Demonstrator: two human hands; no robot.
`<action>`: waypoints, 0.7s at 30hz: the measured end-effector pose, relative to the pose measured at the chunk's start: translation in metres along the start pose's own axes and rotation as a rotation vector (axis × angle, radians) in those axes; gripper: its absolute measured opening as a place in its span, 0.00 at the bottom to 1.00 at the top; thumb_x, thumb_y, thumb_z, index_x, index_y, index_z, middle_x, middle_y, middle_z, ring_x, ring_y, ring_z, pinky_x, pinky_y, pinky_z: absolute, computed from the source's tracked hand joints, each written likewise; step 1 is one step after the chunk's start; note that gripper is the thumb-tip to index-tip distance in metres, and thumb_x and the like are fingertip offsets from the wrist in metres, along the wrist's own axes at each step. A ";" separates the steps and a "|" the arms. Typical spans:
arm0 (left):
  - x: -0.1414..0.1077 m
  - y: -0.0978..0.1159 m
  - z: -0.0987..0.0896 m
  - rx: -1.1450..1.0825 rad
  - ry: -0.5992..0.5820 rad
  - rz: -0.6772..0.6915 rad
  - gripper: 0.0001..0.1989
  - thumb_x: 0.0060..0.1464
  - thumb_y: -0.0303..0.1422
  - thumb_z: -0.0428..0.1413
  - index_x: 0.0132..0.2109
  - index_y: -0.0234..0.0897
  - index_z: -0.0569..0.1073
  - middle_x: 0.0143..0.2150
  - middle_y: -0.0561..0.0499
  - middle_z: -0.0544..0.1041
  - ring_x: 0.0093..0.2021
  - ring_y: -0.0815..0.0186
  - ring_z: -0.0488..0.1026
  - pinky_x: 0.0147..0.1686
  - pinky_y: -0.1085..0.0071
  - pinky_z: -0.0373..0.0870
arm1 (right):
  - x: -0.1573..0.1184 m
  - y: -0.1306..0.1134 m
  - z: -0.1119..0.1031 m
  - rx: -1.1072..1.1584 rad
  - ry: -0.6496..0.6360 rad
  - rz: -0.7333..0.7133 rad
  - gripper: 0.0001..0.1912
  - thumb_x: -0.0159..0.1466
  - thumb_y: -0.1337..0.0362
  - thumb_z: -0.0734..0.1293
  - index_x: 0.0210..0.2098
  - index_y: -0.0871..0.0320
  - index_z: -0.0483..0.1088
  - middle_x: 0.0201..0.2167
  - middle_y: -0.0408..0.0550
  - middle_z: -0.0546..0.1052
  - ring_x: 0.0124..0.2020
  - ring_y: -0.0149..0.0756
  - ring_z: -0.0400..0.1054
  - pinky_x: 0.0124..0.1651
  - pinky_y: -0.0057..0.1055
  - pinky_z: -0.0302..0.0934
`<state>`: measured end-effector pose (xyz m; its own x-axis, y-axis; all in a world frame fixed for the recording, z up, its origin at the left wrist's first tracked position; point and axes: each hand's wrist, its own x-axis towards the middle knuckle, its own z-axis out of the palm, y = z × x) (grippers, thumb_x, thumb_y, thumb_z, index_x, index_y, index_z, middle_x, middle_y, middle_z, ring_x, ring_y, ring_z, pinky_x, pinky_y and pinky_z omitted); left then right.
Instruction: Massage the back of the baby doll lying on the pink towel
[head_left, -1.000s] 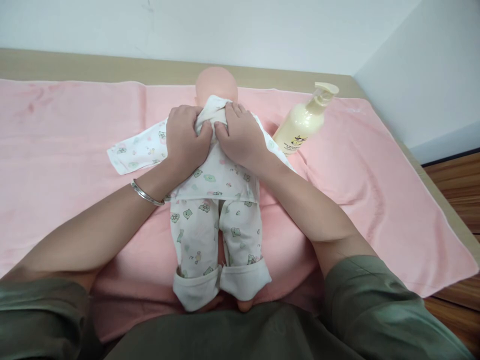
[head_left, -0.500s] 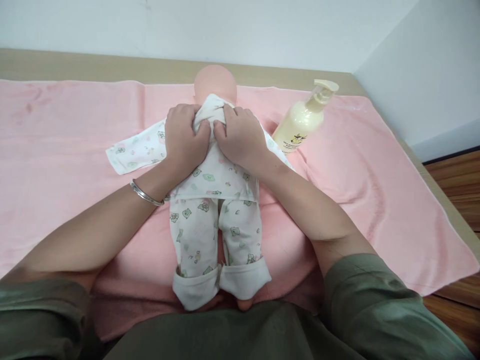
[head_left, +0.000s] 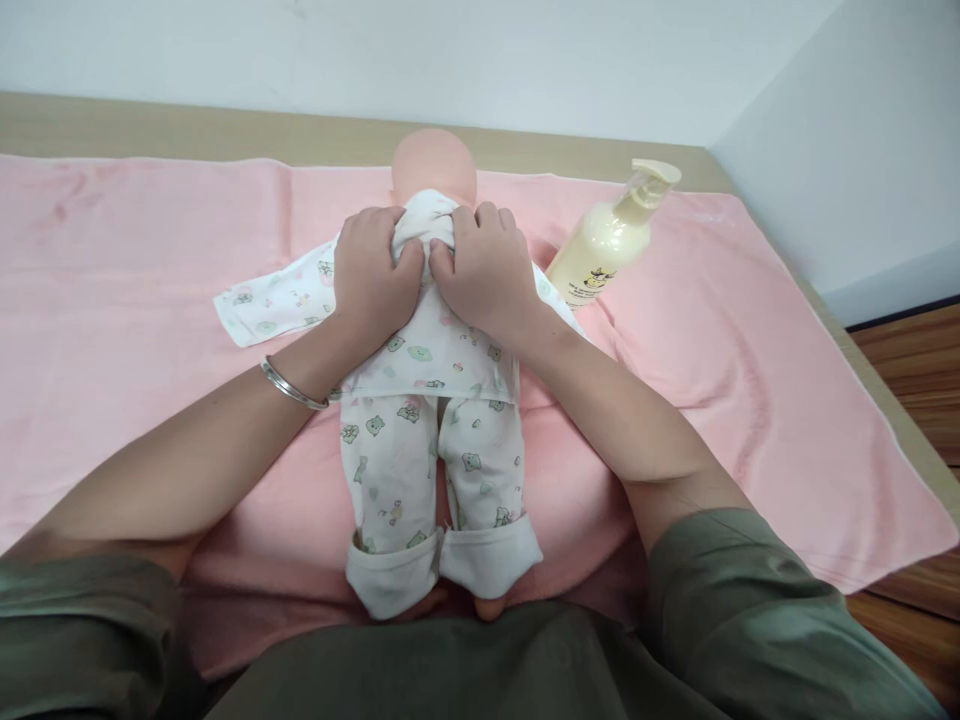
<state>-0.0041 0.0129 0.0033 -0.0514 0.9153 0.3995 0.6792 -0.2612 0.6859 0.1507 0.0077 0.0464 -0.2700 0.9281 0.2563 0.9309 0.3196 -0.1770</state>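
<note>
A baby doll (head_left: 433, 165) lies with the back of its smooth head upward and its face out of sight. It wears a white printed top (head_left: 450, 350) and matching trousers (head_left: 397, 470) with turned-up cuffs. My left hand (head_left: 375, 270) is closed over its left-side shoulder as I see it, thumb on the upper back. Over the other shoulder curls my right hand (head_left: 487, 265), its thumb close to the left one. The top is bunched near the neck between both hands. One sleeve (head_left: 274, 295) lies stretched out to the left; the other is mostly hidden by my right arm.
Right of the doll, a pale yellow pump bottle (head_left: 607, 240) with a cow picture stands on the pink blanket (head_left: 750, 400). The blanket covers most of a wooden table (head_left: 187, 130), whose back edge meets a white wall. Brown wooden panels (head_left: 915, 380) show at the right.
The fingers of my right hand have bent further over the shoulder. My left hand stays in about the same place, and the doll and bottle have barely shifted in view.
</note>
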 end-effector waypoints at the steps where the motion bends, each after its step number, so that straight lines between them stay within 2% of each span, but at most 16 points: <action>1: -0.001 0.003 -0.001 0.000 0.011 -0.024 0.14 0.59 0.47 0.52 0.47 0.52 0.75 0.54 0.42 0.79 0.67 0.41 0.69 0.68 0.37 0.61 | 0.000 -0.001 0.000 -0.008 0.003 0.003 0.21 0.78 0.57 0.54 0.55 0.63 0.70 0.54 0.62 0.74 0.57 0.50 0.65 0.60 0.45 0.63; 7: -0.002 0.011 -0.003 0.002 0.048 -0.048 0.12 0.58 0.46 0.54 0.46 0.52 0.76 0.52 0.43 0.80 0.64 0.42 0.71 0.67 0.40 0.64 | 0.003 0.003 0.009 0.005 0.036 0.008 0.19 0.77 0.56 0.56 0.53 0.63 0.69 0.52 0.60 0.73 0.57 0.51 0.66 0.61 0.48 0.65; 12: -0.006 0.012 -0.002 0.050 0.095 -0.014 0.12 0.60 0.43 0.53 0.46 0.48 0.76 0.52 0.43 0.81 0.60 0.44 0.74 0.65 0.44 0.67 | 0.008 0.013 0.019 0.057 0.083 -0.079 0.22 0.78 0.53 0.51 0.52 0.62 0.68 0.49 0.59 0.73 0.56 0.53 0.69 0.62 0.54 0.67; 16: -0.009 0.015 -0.003 0.077 0.128 0.002 0.09 0.60 0.41 0.53 0.46 0.49 0.74 0.51 0.45 0.81 0.59 0.46 0.74 0.65 0.46 0.69 | 0.008 0.013 0.015 0.028 0.026 -0.067 0.21 0.78 0.55 0.51 0.52 0.63 0.68 0.49 0.61 0.74 0.56 0.55 0.70 0.61 0.55 0.67; 21: -0.007 0.019 -0.003 0.108 0.077 -0.023 0.12 0.60 0.39 0.50 0.47 0.45 0.74 0.54 0.39 0.79 0.60 0.43 0.74 0.65 0.43 0.66 | 0.006 0.008 0.008 0.042 0.014 -0.059 0.20 0.77 0.57 0.54 0.52 0.64 0.70 0.50 0.61 0.77 0.53 0.53 0.71 0.60 0.51 0.68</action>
<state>0.0068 0.0003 0.0156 -0.1207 0.8933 0.4330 0.7519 -0.2025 0.6274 0.1548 0.0178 0.0392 -0.3207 0.9047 0.2805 0.9021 0.3820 -0.2008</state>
